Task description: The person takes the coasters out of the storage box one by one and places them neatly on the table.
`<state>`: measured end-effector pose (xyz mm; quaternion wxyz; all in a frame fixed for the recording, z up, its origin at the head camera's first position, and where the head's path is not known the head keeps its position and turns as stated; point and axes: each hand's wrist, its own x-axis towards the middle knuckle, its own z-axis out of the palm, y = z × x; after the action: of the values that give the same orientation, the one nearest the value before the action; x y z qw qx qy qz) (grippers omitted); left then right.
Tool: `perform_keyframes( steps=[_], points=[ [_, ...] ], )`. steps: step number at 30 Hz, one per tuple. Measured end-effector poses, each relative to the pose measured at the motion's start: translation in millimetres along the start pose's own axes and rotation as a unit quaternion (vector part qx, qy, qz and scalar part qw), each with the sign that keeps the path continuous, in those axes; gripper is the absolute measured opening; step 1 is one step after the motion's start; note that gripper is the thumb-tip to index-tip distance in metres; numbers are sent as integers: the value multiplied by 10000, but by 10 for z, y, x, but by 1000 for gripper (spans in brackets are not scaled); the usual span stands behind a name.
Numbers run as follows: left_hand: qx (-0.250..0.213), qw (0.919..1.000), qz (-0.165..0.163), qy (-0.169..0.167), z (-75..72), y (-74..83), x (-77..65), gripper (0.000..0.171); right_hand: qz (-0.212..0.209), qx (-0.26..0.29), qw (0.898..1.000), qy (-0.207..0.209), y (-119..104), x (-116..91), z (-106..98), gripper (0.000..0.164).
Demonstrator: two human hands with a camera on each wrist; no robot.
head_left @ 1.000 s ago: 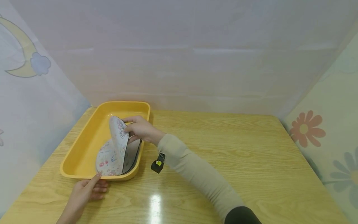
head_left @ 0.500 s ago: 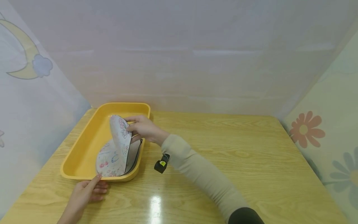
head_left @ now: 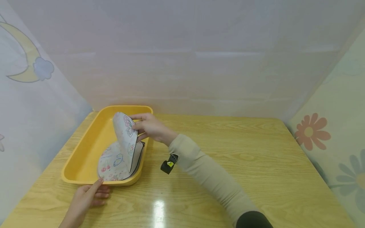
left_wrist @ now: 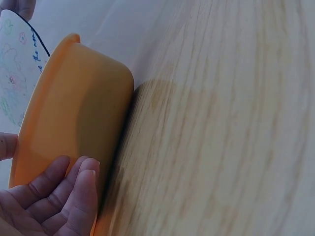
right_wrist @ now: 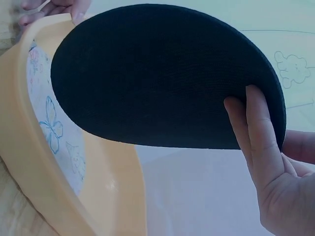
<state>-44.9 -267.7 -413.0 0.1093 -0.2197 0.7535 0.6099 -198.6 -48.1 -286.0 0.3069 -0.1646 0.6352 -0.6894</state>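
My right hand (head_left: 152,126) pinches the edge of a round mouse pad (head_left: 124,129) and holds it up, tilted, over the yellow tray (head_left: 81,148). Colored doodles cover its pale face; the right wrist view shows its black underside (right_wrist: 162,78), with fingertips laid against it. Below, another doodled mouse pad (head_left: 109,166) with a blue butterfly lies in the near end of the tray, with a grey surface and a dark edge beside it, partly hidden. My left hand (head_left: 85,198) grips the tray's near rim, thumb on top and fingers against the outer wall (left_wrist: 74,108).
The tray stands at the left side of a wood-grain table (head_left: 228,152), close to the pale back sheet (head_left: 182,79). Printed sheets with a moon (head_left: 25,50) and flowers (head_left: 312,131) stand at the sides. A black wrist camera (head_left: 169,164) hangs at my right sleeve.
My right hand has moved up and slightly right, raising the mouse pad higher and showing more of the one below. My left hand stays on the rim.
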Motion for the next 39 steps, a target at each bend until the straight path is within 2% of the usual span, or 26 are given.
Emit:
perform_keyframes(
  steps=[11,30,39],
  points=[
    [-37,10000,-6,-23,1,10,11,55,-104,49,9998,184,-88,-96,-77,44],
    [-26,10000,25,-47,3,25,37,54,-286,73,9993,249,-29,-234,-287,44],
    [-87,9999,-35,-46,-32,7,43,55,-372,384,9976,434,41,-287,-385,42]
  ],
)
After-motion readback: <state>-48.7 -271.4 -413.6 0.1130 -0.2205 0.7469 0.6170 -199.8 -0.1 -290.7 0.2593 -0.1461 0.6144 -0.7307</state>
